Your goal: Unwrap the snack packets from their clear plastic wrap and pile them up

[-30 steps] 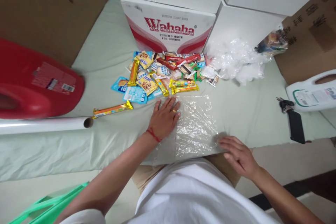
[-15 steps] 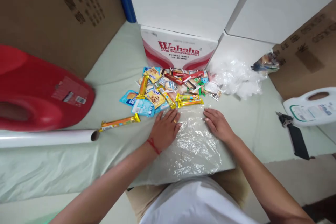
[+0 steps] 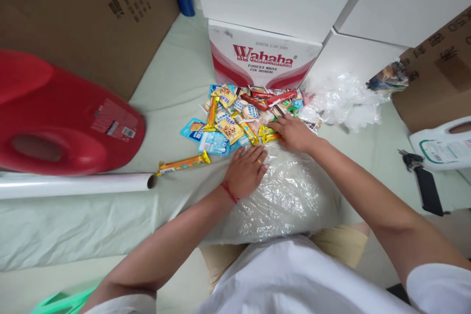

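Flat on a clear plastic sheet (image 3: 290,191) lies my left hand (image 3: 245,171), fingers stretched forward and a red string round the wrist. My right hand (image 3: 294,132) reaches over the near right edge of a pile of wrapped snacks. Its fingers are extended and touch the yellow-wrapped snack bars (image 3: 268,135), partly covering them. Nearby in the pile are a yellow cookie packet (image 3: 230,128), a red-wrapped bar (image 3: 281,97) and a light blue packet (image 3: 214,143). A single yellow-orange snack bar (image 3: 184,162) lies apart on the left.
Behind the pile stands a Wahaha carton (image 3: 265,56). Crumpled clear bags (image 3: 342,100) are at its right. A red jug (image 3: 73,117) and a white roll (image 3: 81,184) occupy the left. At the right are a white jug (image 3: 445,144), keys (image 3: 411,161) and a black phone-like object (image 3: 429,191).
My right hand has moved forward and left from the plastic sheet onto the yellow snack bars. My left hand stays flat on the sheet. The view has shifted slightly.
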The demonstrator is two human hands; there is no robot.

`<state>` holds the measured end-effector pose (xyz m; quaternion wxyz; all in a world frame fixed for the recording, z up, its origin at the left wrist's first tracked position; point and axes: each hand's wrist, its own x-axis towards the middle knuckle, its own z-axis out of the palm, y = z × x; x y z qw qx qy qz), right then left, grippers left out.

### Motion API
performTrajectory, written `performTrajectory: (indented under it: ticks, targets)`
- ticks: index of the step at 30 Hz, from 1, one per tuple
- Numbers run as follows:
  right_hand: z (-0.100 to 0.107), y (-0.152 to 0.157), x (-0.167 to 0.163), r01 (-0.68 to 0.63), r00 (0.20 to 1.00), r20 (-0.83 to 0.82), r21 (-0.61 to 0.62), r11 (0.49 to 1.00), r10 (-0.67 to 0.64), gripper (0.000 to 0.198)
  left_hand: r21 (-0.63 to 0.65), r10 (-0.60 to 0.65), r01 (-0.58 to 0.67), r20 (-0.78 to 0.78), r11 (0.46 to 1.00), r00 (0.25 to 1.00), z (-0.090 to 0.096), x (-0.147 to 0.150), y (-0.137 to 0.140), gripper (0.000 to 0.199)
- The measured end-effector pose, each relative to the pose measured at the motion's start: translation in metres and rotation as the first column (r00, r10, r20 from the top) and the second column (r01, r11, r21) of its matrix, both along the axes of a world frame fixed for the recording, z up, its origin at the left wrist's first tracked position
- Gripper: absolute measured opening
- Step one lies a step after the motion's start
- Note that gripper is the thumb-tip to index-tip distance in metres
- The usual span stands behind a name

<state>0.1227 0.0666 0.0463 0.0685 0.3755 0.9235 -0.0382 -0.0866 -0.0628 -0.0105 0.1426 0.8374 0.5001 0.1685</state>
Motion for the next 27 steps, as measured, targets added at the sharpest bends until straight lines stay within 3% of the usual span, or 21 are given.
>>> performTrajectory:
  ticks: [7, 11, 14, 16, 19, 23, 27]
  targets:
    - [0.002, 0.006, 0.022, 0.016, 0.998, 0.057, 0.071, 0.997, -0.02, 0.058, 0.011, 0.011, -0.011, -0.024, 1.0, 1.0, -0.003, 0.0, 0.0, 0.049]
    - [0.033, -0.015, 0.043, 0.145, 0.973, -0.191, 0.059, 0.988, -0.132, 0.063, 0.016, 0.037, -0.036, -0.022, 0.999, 0.999, -0.005, 0.002, 0.0, 0.05]
    - [0.058, -0.055, 0.048, 0.263, 0.881, -0.387, -0.073, 0.962, -0.27, 0.059, 0.0, 0.052, -0.052, -0.009, 0.999, 0.999, -0.003, 0.002, 0.0, 0.051]
    - [0.063, -0.087, 0.044, 0.187, 0.871, -0.415, -0.214, 0.959, -0.262, 0.059, -0.032, 0.059, -0.059, 0.009, 0.998, 0.998, -0.001, 0.001, 0.001, 0.051]
    - [0.049, -0.128, 0.029, 0.071, 0.936, -0.302, -0.339, 0.938, -0.18, 0.06, -0.099, 0.074, -0.065, 0.089, 0.993, 0.993, 0.001, -0.003, 0.005, 0.053]
    - [0.018, -0.149, 0.011, 0.041, 0.986, -0.149, -0.219, 0.975, -0.075, 0.057, -0.175, 0.098, -0.051, 0.275, 0.983, 0.957, 0.001, -0.012, 0.01, 0.058]
    - [0.002, -0.148, 0.004, 0.051, 0.985, -0.157, -0.154, 0.987, -0.075, 0.06, -0.188, 0.089, -0.03, 0.315, 0.982, 0.945, -0.002, -0.016, 0.011, 0.06]
